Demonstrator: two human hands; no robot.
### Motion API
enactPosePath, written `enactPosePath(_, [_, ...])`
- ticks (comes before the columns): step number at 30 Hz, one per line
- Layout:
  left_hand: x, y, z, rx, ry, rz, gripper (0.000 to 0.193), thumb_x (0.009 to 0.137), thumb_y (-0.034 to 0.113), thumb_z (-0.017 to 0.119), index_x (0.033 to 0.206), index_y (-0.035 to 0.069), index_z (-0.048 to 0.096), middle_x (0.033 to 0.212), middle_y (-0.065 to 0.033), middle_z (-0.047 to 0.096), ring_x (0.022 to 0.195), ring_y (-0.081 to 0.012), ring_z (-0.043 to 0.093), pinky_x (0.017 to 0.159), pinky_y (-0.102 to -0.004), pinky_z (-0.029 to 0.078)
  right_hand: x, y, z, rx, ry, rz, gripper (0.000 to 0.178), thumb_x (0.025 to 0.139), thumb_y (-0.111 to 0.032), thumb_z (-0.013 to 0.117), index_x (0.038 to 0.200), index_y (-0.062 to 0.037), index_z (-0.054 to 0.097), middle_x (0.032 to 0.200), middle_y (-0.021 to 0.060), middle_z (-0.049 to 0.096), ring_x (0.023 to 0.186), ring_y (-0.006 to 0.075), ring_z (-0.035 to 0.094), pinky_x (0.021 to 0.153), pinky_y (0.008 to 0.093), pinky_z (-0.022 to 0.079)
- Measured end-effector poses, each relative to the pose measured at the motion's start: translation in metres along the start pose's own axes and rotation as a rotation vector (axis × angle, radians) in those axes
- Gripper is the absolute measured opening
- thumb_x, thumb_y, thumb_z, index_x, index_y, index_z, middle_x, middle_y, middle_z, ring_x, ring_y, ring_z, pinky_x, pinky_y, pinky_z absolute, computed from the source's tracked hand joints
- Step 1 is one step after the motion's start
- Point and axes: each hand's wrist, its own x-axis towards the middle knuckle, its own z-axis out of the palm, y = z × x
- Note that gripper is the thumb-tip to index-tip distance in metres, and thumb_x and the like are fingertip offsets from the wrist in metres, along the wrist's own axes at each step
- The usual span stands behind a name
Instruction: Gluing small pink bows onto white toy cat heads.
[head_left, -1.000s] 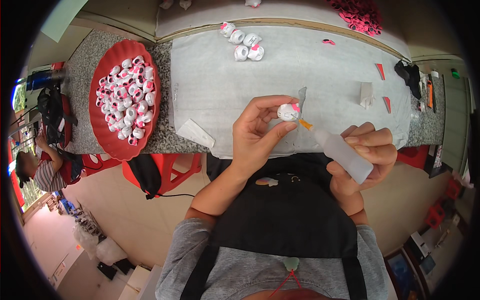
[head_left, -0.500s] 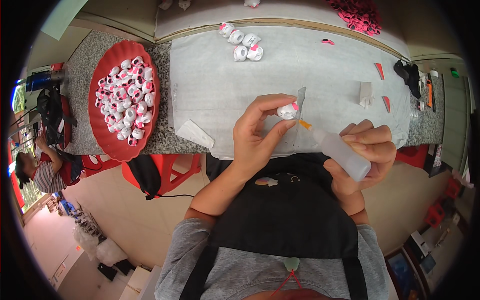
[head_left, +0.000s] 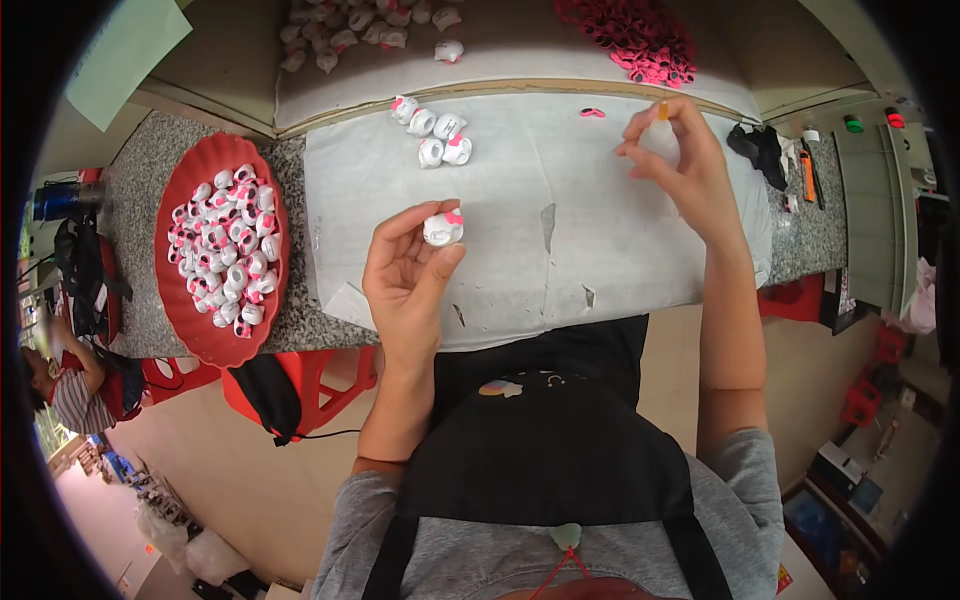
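My left hand (head_left: 402, 285) pinches a small white figurine head (head_left: 442, 230) with a pink bow between thumb and fingers, above the paper-covered table. Farther off to the right, my right hand (head_left: 692, 165) is curled round a translucent white squeeze bottle (head_left: 660, 142). Its orange tip points up, and the fingers partly cover the bottle. Whether the base rests on the paper I cannot tell. Several more white heads (head_left: 430, 152) lie grouped at the back of the paper. A lone pink bow piece (head_left: 592, 113) lies to the left of the bottle.
A red scalloped tray (head_left: 165, 250) full of white and pink heads stands on the left. On the raised shelf behind are a pile of pink pieces (head_left: 655, 60) and more white heads (head_left: 330, 40). A black cloth (head_left: 757, 145) lies at right. The white paper (head_left: 500, 220) has torn spots.
My right hand has carried the bottle away from the figurine head to the far right, turning it tip-up. My left hand still holds the head. The whole view has shifted, showing more shelf.
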Motion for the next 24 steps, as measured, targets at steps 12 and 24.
enactPosePath(12, [-0.006, 0.002, -0.004, -0.008, -0.029, -0.058, 0.033, 0.068, -0.009, 0.052, 0.100, -0.003, 0.042, 0.101, -0.0163, 0.049, 0.090, -0.0149, 0.049, 0.079, -0.0237, 0.038, 0.022, 0.015, 0.011, -0.844, -0.021, -0.222, 0.015, 0.061, 0.004, 0.056, 0.073, -0.0028, 0.052, 0.077, 0.0064, 0.054, 0.069, 0.0200, 0.053, 0.056, 0.0257, 0.042])
enactPosePath(24, [-0.005, -0.006, 0.020, -0.045, -0.109, -0.116, 0.034, 0.068, -0.008, 0.054, 0.100, -0.002, 0.042, 0.101, -0.0158, 0.049, 0.087, -0.0147, 0.050, 0.076, -0.0251, 0.041, -0.054, -0.007, 0.046, 0.343, 0.034, 0.136, 0.012, 0.061, 0.009, 0.057, 0.068, 0.0031, 0.050, 0.073, 0.0116, 0.050, 0.059, 0.0135, 0.049, 0.046, 0.0216, 0.041])
